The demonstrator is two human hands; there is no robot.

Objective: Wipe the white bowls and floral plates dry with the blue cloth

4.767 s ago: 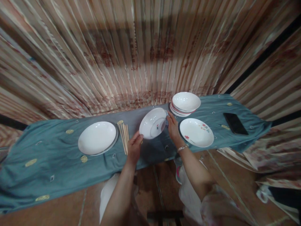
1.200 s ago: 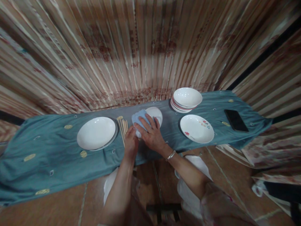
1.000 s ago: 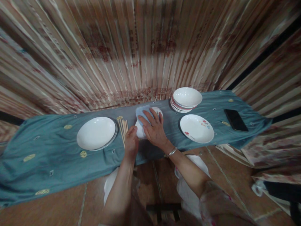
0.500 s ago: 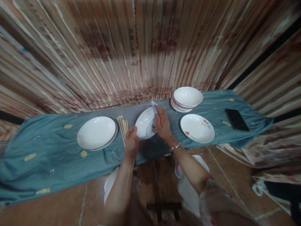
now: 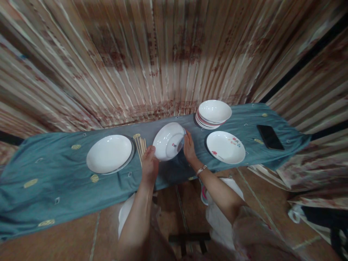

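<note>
Tilted over the middle of the cloth-covered table is a white bowl (image 5: 166,139), its underside with a foot ring and small printed mark turned toward me. My left hand (image 5: 150,161) grips its left rim, thumb on the near surface. At the bowl's right edge is my right hand (image 5: 189,146), a bracelet on the wrist. A sliver of pale blue cloth (image 5: 185,132) shows by its fingers, pressed against the bowl; most of the cloth is hidden. Beside my left hand lie several wooden chopsticks (image 5: 140,146).
Stacked white plates (image 5: 108,154) stand on the left. Behind on the right is a stack of bowls (image 5: 214,111), with a flower-patterned plate (image 5: 225,148) in front. A black phone (image 5: 270,137) lies farther right on the green tablecloth (image 5: 65,188). A pleated curtain (image 5: 174,65) hangs behind.
My right hand has slid with the cloth from the bowl's upper front to its right edge, baring more of the underside. The bowl has turned slightly, and the view has shifted a little.
</note>
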